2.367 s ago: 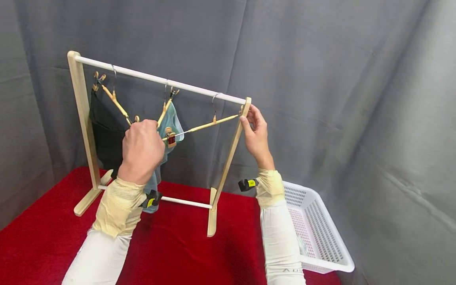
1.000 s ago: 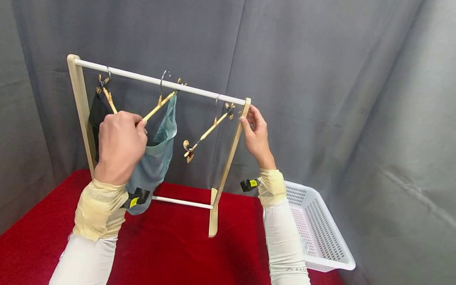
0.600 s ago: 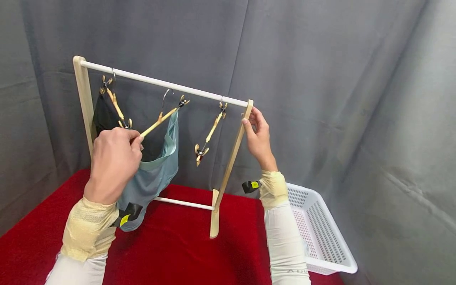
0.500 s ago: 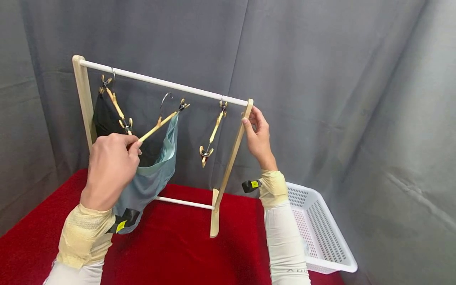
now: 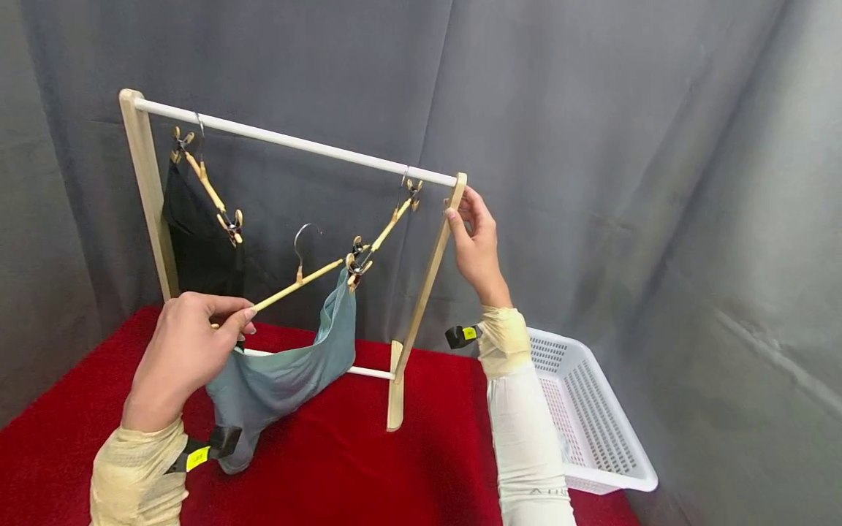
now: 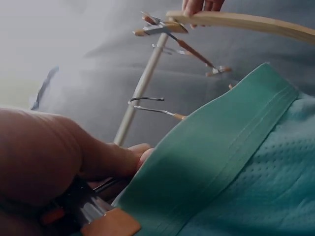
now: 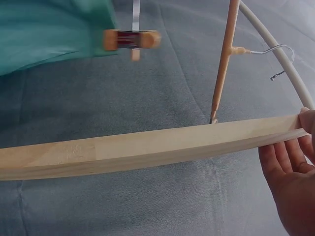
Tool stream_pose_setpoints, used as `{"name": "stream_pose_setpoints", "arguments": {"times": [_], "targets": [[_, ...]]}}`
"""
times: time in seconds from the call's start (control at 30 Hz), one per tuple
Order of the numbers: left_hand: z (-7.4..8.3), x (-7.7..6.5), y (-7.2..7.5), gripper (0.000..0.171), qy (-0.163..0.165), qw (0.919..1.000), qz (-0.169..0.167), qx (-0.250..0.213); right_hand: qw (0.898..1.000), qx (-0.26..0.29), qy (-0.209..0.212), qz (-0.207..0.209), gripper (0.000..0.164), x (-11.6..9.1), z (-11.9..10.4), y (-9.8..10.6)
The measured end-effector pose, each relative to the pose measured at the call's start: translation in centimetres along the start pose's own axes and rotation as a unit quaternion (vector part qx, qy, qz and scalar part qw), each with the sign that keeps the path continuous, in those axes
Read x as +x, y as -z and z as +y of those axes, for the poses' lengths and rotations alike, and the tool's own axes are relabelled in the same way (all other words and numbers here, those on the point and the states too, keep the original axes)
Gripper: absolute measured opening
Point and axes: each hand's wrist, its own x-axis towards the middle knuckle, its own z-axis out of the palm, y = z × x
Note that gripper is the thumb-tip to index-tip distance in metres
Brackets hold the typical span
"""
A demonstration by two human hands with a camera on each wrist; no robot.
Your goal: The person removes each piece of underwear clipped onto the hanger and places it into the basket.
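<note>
My left hand [image 5: 187,343] pinches the left end of a wooden clip hanger [image 5: 283,295]. A blue-green garment with a waistband [image 5: 289,383] hangs from its clips; the left clip is hidden by the hand in the head view. The hanger's metal hook [image 5: 297,245] is off the rail, below and in front of it. At the rack's right side, my right hand [image 5: 476,245] grips the wooden upright [image 5: 424,303] near its top, thumb in front and fingers behind. The left wrist view shows the waistband [image 6: 216,142] close up beside the left hand.
A black garment [image 5: 200,248] hangs on a clip hanger at the left of the white rail [image 5: 296,142]. Another hanger [image 5: 393,223], bare, hangs near the right upright. A white perforated basket [image 5: 631,446] stands right of the rack, beside the red cloth [image 5: 322,467].
The left hand has lifted the hanger with the blue-green garment off the rail and brought it down towards me. The bare hanger has swung round. The right hand keeps its place.
</note>
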Motion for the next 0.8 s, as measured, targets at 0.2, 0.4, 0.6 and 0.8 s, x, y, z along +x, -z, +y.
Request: {"name": "stream_pose_setpoints", "arguments": {"times": [0.2,0.4,0.6,0.8], "targets": [[-2.5,-0.2,-0.2,0.023,0.001,0.9973,-0.067,-0.031,1.0,-0.004,0.004,0.006,0.038,-0.1,-0.5,0.1],[-4.9,0.0,-0.6,0.03,-0.008,0.9861,-0.146,-0.079,1.0,0.011,0.004,0.01,0.039,-0.2,-0.7,0.4],[-5.1,0.2,-2.4,0.033,-0.025,0.9739,-0.201,-0.103,1.0,0.019,0.012,0.019,0.038,-0.4,-0.6,0.6],[-4.7,-0.4,-4.3,0.033,-0.025,0.9675,-0.217,-0.128,1.0,0.022,0.004,0.009,0.039,-0.8,-0.7,0.7]]}}
